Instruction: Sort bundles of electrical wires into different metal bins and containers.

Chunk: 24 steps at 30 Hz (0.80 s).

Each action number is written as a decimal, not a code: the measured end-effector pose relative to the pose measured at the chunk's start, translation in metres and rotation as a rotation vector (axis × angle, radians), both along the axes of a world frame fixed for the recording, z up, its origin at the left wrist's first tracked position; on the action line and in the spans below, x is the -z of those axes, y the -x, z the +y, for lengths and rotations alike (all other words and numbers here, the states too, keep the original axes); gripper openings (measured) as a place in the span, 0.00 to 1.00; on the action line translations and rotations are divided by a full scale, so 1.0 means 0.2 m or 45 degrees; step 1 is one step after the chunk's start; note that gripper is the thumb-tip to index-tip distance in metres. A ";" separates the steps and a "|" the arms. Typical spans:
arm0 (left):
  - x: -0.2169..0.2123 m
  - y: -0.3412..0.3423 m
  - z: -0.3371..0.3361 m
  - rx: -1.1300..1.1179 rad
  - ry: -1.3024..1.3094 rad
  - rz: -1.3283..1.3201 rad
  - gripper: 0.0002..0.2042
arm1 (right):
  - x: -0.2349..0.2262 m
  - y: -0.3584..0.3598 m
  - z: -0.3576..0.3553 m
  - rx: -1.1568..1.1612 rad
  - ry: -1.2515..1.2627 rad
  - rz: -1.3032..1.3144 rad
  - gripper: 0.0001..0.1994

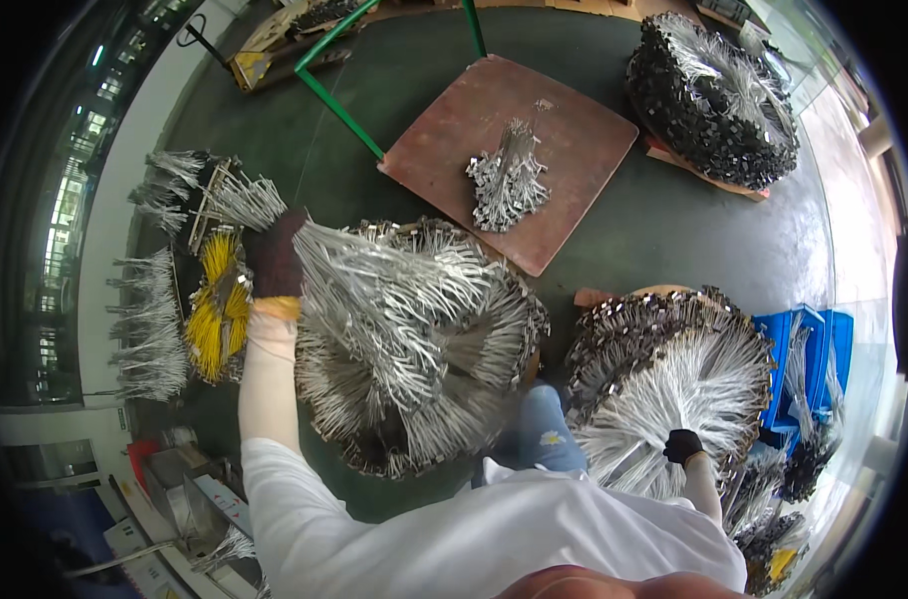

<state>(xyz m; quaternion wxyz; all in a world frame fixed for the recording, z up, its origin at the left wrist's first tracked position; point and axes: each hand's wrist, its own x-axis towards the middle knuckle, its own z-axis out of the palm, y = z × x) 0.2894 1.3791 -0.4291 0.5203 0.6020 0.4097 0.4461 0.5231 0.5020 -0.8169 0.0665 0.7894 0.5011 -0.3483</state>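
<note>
My left hand point(277, 262), in a dark glove with an orange cuff, is closed around a thick bundle of silver wires point(384, 290). Loose ends of the bundle fan out to the right, above a large round pile of the same wires point(484, 369); more ends stick out on the glove's far left side. At the right, my right hand point(682, 446), in a black glove, rests low at a second round pile point(693, 379) edged with dark ends. Its fingers are curled on the wires there, though their tips are small and partly hidden.
A reddish-brown platform cart point(434, 150) with a green handle point(339, 110) carries a small wire heap point(511, 180). Another big pile point(713, 100) stands on a pallet at far right. Yellow wires point(217, 304) lie left; blue bins point(838, 344) stand right.
</note>
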 end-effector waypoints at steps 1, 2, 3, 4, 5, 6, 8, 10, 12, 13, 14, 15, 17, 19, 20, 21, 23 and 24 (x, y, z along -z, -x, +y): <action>0.03 -0.14 0.08 -0.011 -0.009 -0.016 0.22 | 0.00 -0.08 -0.01 -0.146 0.080 -0.033 0.14; 0.06 -0.27 0.17 -0.022 -0.018 -0.033 0.23 | 0.00 -0.13 -0.02 -0.142 0.170 -0.074 0.14; 0.10 -0.36 0.27 -0.032 -0.017 -0.022 0.23 | -0.02 -0.20 0.01 -0.155 0.258 -0.111 0.15; 0.14 -0.47 0.36 -0.040 0.019 -0.032 0.24 | -0.06 -0.26 0.04 -0.071 0.254 -0.077 0.15; 0.18 -0.57 0.44 -0.047 0.063 -0.047 0.27 | -0.09 -0.30 0.04 0.014 0.259 -0.047 0.15; 0.22 -0.68 0.47 -0.041 0.072 -0.043 0.27 | -0.11 -0.33 0.03 0.001 0.309 -0.006 0.15; 0.27 -0.91 0.53 -0.124 -0.066 0.115 0.28 | -0.13 -0.32 -0.06 0.119 0.367 -0.055 0.15; 0.44 -1.00 0.80 -0.243 -0.141 0.081 0.28 | -0.13 -0.32 -0.04 0.158 0.477 0.009 0.15; 0.57 -1.24 0.82 -0.221 -0.226 0.046 0.28 | -0.19 -0.24 -0.10 0.218 0.579 0.041 0.15; 0.63 -1.38 0.83 -0.203 -0.317 -0.001 0.28 | -0.20 -0.16 -0.19 0.244 0.612 0.006 0.15; 0.73 -1.41 1.01 -0.182 -0.402 0.192 0.30 | -0.19 -0.10 -0.21 0.263 0.635 0.028 0.15; 0.81 -1.48 1.09 -0.168 -0.402 0.188 0.30 | -0.18 -0.05 -0.24 0.287 0.656 0.054 0.15; 1.02 -1.63 1.20 -0.093 -0.150 0.010 0.28 | -0.21 0.06 -0.25 0.323 0.714 0.097 0.15; 1.19 -1.66 1.44 0.012 -0.196 0.004 0.26 | -0.17 0.14 -0.25 0.334 0.724 0.150 0.15; 1.25 -1.69 1.50 0.060 -0.238 0.037 0.25 | -0.17 0.18 -0.25 0.335 0.735 0.177 0.15; 1.33 -1.73 1.49 0.122 -0.254 0.074 0.24 | -0.22 0.24 -0.26 0.353 0.755 0.200 0.15; 1.51 -1.75 1.40 0.105 -0.230 0.382 0.26 | -0.26 0.32 -0.25 0.366 0.777 0.234 0.15; 1.53 -1.72 1.35 0.062 -0.249 0.682 0.27 | -0.24 0.33 -0.23 0.356 0.764 0.251 0.15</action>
